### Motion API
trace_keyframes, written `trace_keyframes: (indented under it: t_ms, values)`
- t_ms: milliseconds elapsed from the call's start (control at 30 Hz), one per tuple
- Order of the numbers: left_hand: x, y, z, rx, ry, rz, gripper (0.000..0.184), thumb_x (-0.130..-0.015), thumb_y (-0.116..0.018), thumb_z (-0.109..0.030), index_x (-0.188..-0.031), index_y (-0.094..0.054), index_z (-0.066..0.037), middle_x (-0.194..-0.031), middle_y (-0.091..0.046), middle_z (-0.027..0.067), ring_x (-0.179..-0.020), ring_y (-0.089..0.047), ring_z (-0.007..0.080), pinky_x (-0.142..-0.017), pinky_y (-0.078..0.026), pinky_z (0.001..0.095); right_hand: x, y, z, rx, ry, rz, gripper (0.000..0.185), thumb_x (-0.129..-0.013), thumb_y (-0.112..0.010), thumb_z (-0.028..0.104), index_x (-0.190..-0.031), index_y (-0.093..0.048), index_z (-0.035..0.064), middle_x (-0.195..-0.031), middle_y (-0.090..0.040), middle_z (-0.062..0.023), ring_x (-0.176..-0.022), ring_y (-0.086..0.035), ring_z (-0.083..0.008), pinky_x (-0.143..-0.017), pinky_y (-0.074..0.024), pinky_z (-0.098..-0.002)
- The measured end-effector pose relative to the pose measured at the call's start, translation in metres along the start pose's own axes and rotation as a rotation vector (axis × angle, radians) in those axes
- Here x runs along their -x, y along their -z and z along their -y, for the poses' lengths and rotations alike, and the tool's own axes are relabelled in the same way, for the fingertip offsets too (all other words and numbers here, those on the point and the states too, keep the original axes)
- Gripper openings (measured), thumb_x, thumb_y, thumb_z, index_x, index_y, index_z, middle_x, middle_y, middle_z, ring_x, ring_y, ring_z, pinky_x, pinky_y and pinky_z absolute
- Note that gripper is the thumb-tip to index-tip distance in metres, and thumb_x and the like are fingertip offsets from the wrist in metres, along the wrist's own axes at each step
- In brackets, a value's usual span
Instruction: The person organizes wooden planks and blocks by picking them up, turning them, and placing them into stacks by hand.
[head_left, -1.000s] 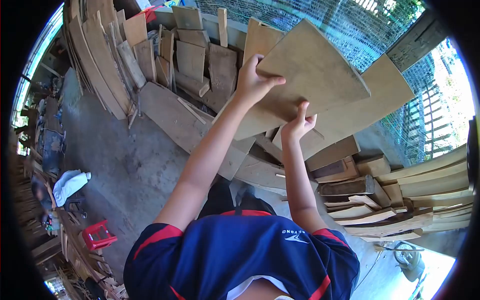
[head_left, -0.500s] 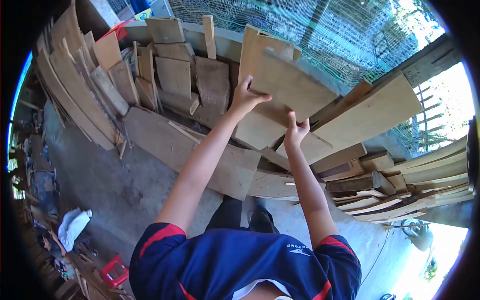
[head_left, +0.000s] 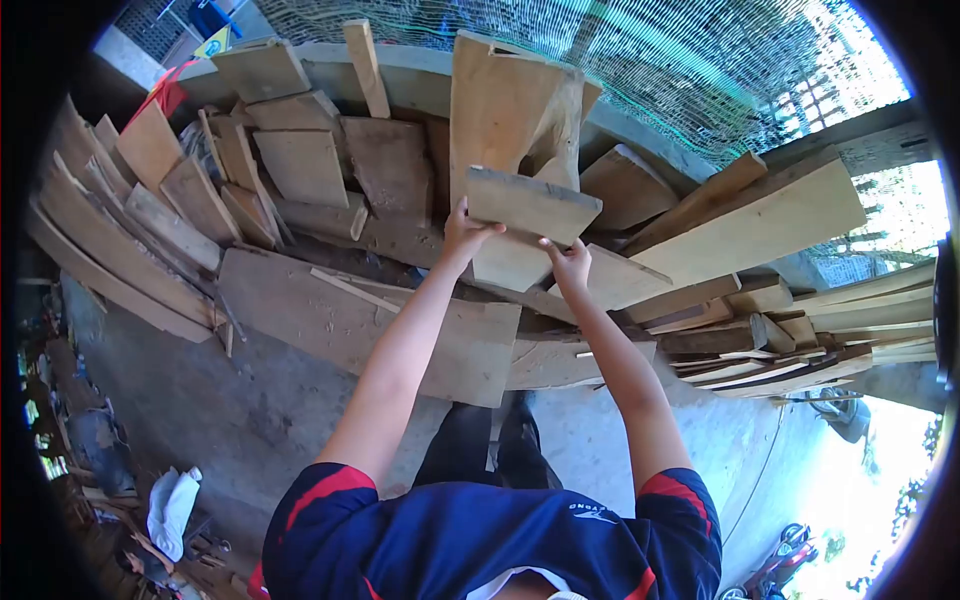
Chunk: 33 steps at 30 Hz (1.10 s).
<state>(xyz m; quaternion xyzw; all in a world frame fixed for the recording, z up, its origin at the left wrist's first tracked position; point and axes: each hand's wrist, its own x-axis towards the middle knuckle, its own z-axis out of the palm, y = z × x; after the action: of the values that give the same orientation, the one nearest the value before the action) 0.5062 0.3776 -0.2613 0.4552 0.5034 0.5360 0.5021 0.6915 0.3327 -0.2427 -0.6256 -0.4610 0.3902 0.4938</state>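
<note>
A wooden board point(head_left: 532, 207) is held out in front of me, tilted so that its face looks narrow. My left hand point(head_left: 466, 236) grips its left end, with the thumb along the near side. Closed on the lower edge nearer the right end is my right hand point(head_left: 570, 266). The fingers of both hands are partly hidden behind the wood. Behind the held board stands a tall pale board point(head_left: 505, 115) with a dark hole low in it. Another pale board point(head_left: 512, 262) shows just below, between my hands.
Several boards point(head_left: 300, 165) lean along the low wall on the left. A long wide plank point(head_left: 760, 225) slants to the right, above stacked offcuts point(head_left: 740, 340). A long board point(head_left: 370, 325) lies between the pile and my feet. Green netting point(head_left: 680, 75) hangs behind.
The held board has come lower and tilted, so its broad face now looks much narrower. Both hands have come down slightly and leftward, still gripping it. The view has shifted a little.
</note>
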Motion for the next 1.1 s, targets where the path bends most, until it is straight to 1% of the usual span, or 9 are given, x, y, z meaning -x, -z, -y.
trace_keyframes:
  t_ms: [267, 300, 433, 633, 700, 800, 900, 967, 1100]
  values:
    - [-0.040, -0.007, 0.050, -0.201, 0.090, 0.043, 0.051, -0.050, -0.079, -0.017, -0.092, -0.053, -0.003, -0.090, -0.060, 0.0073, -0.084, -0.056, 0.0156, -0.073, -0.043, 0.0280, -0.044, -0.004, -0.073, 0.155, -0.094, 0.014, 0.036, -0.063, -0.072, 0.031, -0.078, -0.061, 0.0002, -0.061, -0.059, -0.0051, -0.052, -0.049, -0.0078, -0.051, -0.0408, -0.0242]
    - [-0.051, -0.003, 0.073, -0.487, 0.139, 0.129, 0.061, -0.047, -0.078, -0.029, -0.098, -0.053, -0.006, -0.091, -0.060, 0.0076, -0.087, -0.056, 0.0194, -0.078, -0.040, 0.0334, -0.045, -0.004, -0.076, 0.206, -0.083, -0.009, 0.037, -0.062, -0.072, 0.032, -0.077, -0.061, -0.0002, -0.061, -0.059, -0.0057, -0.052, -0.049, -0.0078, -0.051, -0.0408, -0.0246]
    - [-0.061, 0.001, 0.097, -0.975, 0.048, 0.344, 0.077, -0.044, -0.074, -0.050, -0.106, -0.051, -0.012, -0.096, -0.059, 0.0084, -0.096, -0.052, 0.0256, -0.086, -0.031, 0.0426, -0.039, 0.008, -0.102, 0.455, -0.123, 0.156, 0.048, -0.060, -0.069, 0.045, -0.088, -0.063, 0.0067, -0.082, -0.063, -0.0084, -0.080, -0.060, -0.0231, -0.070, -0.0450, -0.0346]
    - [-0.039, -0.026, 0.074, -0.816, 0.049, 0.169, 0.073, -0.052, -0.074, -0.037, -0.111, -0.045, -0.003, -0.105, -0.052, 0.0163, -0.099, -0.048, 0.0301, -0.084, -0.037, 0.0387, -0.040, 0.013, -0.090, 0.313, -0.391, 0.094, 0.049, -0.063, -0.070, 0.040, -0.093, -0.060, 0.0022, -0.091, -0.061, -0.0102, -0.088, -0.057, -0.0203, -0.077, -0.0421, -0.0303]
    - [-0.038, -0.030, 0.081, -0.865, -0.050, 0.030, 0.069, -0.058, -0.072, -0.031, -0.113, -0.042, -0.002, -0.108, -0.050, 0.0187, -0.099, -0.048, 0.0324, -0.084, -0.038, 0.0384, -0.044, 0.011, -0.099, 0.217, -0.420, 0.160, 0.063, -0.064, -0.069, 0.040, -0.109, -0.050, 0.0000, -0.103, -0.056, -0.0140, -0.093, -0.054, -0.0223, -0.081, -0.0402, -0.0293]
    - [-0.016, -0.028, 0.070, -0.696, -0.204, -0.168, 0.060, -0.067, -0.064, -0.020, -0.117, -0.035, -0.004, -0.111, -0.045, 0.0210, -0.099, -0.047, 0.0356, -0.083, -0.038, 0.0400, -0.033, 0.004, -0.114, 0.580, -0.218, 0.178, 0.090, -0.060, -0.071, 0.044, -0.123, -0.026, -0.0014, -0.103, -0.052, -0.0156, -0.095, -0.051, -0.0235, -0.081, -0.0407, -0.0286]
    - [0.027, -0.023, 0.080, -0.717, -0.057, -0.113, 0.052, -0.070, -0.057, -0.013, -0.115, -0.034, -0.004, -0.110, -0.044, 0.0213, -0.099, -0.046, 0.0363, -0.083, -0.038, 0.0404, 0.000, 0.008, -0.145, 0.530, -0.494, 0.510, 0.081, -0.059, -0.066, 0.049, -0.114, -0.035, -0.0018, -0.110, -0.048, -0.0222, -0.098, -0.050, -0.0301, -0.080, -0.0412, -0.0354]
    - [0.063, -0.016, 0.101, -0.666, 0.113, -0.043, 0.045, -0.070, -0.056, -0.014, -0.111, -0.039, -0.003, -0.107, -0.047, 0.0206, -0.098, -0.046, 0.0353, -0.082, -0.039, 0.0398, 0.052, 0.009, -0.163, 0.545, -0.360, 0.376, 0.076, -0.062, -0.063, 0.051, -0.112, -0.041, -0.0018, -0.104, -0.052, -0.0205, -0.093, -0.053, -0.0292, -0.078, -0.0426, -0.0345]
    - [0.147, 0.005, 0.148, -0.661, 0.419, 0.031, 0.027, -0.072, -0.055, -0.021, -0.090, -0.054, -0.001, -0.086, -0.057, 0.0166, -0.087, -0.054, 0.0309, -0.076, -0.042, 0.0362, 0.147, 0.027, -0.188, 0.480, -0.653, 0.540, 0.056, -0.069, -0.055, 0.050, -0.100, -0.056, 0.0042, -0.094, -0.059, -0.0164, -0.093, -0.054, -0.0284, -0.080, -0.0418, -0.0349]
